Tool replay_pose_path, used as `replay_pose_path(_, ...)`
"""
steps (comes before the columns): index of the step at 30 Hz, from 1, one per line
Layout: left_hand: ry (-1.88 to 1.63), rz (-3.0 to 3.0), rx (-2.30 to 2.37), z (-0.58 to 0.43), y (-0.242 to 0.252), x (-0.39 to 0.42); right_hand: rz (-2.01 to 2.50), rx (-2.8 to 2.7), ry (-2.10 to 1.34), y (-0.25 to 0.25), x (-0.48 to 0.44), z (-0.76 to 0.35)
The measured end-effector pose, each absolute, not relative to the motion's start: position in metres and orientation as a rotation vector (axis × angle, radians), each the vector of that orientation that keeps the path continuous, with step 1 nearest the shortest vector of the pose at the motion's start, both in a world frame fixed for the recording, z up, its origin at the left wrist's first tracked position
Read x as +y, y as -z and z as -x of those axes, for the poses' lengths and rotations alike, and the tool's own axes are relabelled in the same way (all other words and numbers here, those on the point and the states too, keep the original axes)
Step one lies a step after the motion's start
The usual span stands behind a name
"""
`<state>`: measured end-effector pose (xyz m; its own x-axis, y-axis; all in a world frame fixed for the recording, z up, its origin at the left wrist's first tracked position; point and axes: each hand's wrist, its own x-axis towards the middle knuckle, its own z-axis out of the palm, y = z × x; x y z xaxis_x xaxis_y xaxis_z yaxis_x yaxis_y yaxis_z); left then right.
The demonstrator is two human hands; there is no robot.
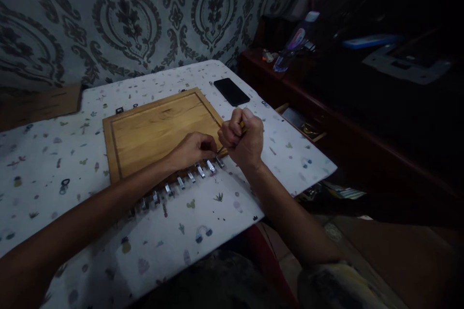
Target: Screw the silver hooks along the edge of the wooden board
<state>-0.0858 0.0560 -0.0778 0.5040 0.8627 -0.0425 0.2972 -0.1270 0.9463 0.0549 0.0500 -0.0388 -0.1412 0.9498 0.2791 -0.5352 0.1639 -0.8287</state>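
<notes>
A wooden board (163, 128) with a groove near its rim lies on the table, and along its near edge runs a row of small metal clips (191, 177). My left hand (194, 148) rests over the board's near right part, thumb and fingertips pinched together at the edge beside the last clips. Whatever sits in that pinch is too small to make out. My right hand (244, 137) is a fist around a screwdriver with a yellow handle (243, 128). Its thin shaft points down-left to the board's near right corner, by my left fingertips; the tip is hard to see.
A black phone (231, 91) lies on the patterned tablecloth (232, 207) behind the board. Cardboard (43, 104) is at the far left. To the right stand a dark cabinet with a part-open drawer (302, 123) and a leaning plastic bottle (295, 41).
</notes>
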Motion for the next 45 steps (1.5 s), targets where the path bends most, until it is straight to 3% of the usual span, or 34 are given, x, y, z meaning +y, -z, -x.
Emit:
replay_pose_path(33, -0.678, -2.22, 0.959, 0.106, 0.068, 0.042, 0.593, -1.08, -1.357, 0.038, 0.05, -0.059)
replay_pose_path(45, -0.488, -2.496, 0.95, 0.11, 0.069, 0.034, 0.483, -1.083, -1.364, 0.038, 0.049, -0.057)
